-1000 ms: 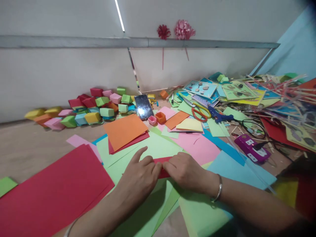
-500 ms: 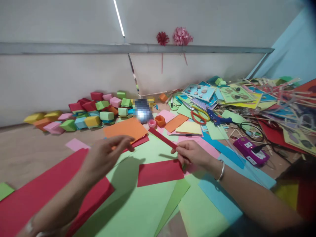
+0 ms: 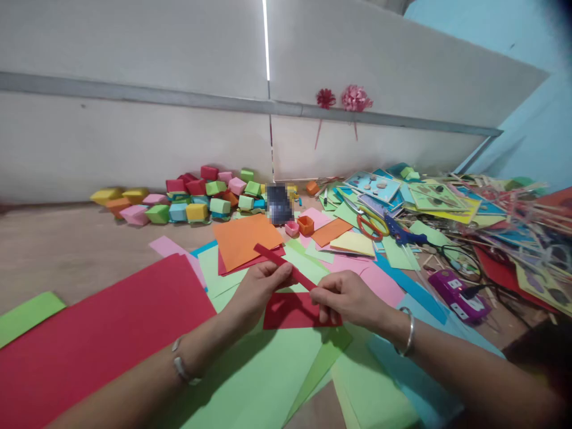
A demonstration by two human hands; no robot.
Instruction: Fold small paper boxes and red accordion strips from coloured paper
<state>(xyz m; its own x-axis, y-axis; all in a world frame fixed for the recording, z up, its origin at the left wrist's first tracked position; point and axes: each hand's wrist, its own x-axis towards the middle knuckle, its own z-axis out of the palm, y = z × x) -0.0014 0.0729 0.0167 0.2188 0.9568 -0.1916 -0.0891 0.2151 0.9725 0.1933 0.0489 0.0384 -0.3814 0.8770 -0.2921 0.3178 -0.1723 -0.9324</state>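
A narrow red paper strip (image 3: 300, 277) slants between my two hands, above the light green sheets (image 3: 250, 381). My left hand (image 3: 263, 286) pinches it near its middle, with the upper left end sticking out past the fingers. At the lower right end, my right hand (image 3: 342, 298) grips the same strip between thumb and fingers. Below the strip lies a red paper rectangle (image 3: 286, 316), partly in shadow and partly covered by my right hand. A large red sheet (image 3: 120, 333) lies to the left of my left forearm.
Several coloured paper boxes (image 3: 196, 212) line the wall at the back left. Orange paper (image 3: 245, 238) lies ahead of my hands. To the right are scissors (image 3: 370, 225), a blue glue gun (image 3: 402, 232) with its cable, and a purple power socket (image 3: 458, 295).
My left hand has moved right and taken hold of the strip, which only my right hand held before. The camera view has turned slightly left.
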